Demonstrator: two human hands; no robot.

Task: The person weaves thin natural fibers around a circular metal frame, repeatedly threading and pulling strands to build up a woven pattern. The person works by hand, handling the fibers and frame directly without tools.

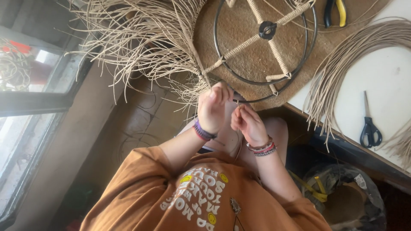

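The person's left hand (212, 107) is curled shut around the near edge of a dark metal hoop frame (299, 64), clamping a bunch of pale cane strands (150, 47) against the rim where they fan out in a loose fringe to the left. Just beside it, the right hand (248, 123) has its fingers (240, 110) pinched together on a single thin strand close to the rim; the strand itself is too fine to follow past the fingertips. The hoop lies partly on a round brown mat (239, 25) at the worktop's edge and juts out over the person's lap, its spokes (239, 48) wound in the same pale cord and meeting at a small black hub (267, 30). The strands look light, dry and springy, likely to slip when loose and to crack if bent sharply, so they are best held close to the rim, where they are bound. The frame looks stiff and light enough to steady with one hand at its rim. A second bundle of long cane (342, 64) curves over the white worktop (385, 85), with black scissors (369, 128) near it and yellow-handled pliers (336, 10) further off.
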